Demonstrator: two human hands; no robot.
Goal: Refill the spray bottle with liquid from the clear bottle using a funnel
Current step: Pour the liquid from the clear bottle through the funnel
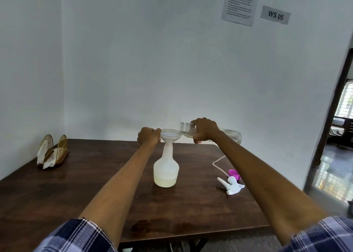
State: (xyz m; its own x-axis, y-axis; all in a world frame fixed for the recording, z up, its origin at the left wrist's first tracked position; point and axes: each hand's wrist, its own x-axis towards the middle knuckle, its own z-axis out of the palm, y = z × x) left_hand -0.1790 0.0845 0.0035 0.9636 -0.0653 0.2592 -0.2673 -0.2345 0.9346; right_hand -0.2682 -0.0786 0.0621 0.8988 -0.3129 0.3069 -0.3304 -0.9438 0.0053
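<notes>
My left hand (149, 136) pinches the funnel (168, 135) seated in the spray bottle (166, 170) standing mid-surface; my right hand (205, 130) wraps the clear bottle (210, 133), tipped nearly level. I'd pour slowly — mouth over the rim — keeping the funnel steady.

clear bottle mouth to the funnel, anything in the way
Nothing visible. The clear bottle, tipped in the right hand, has its open mouth at the rim of the funnel, which the left hand steadies on the spray bottle.
</notes>
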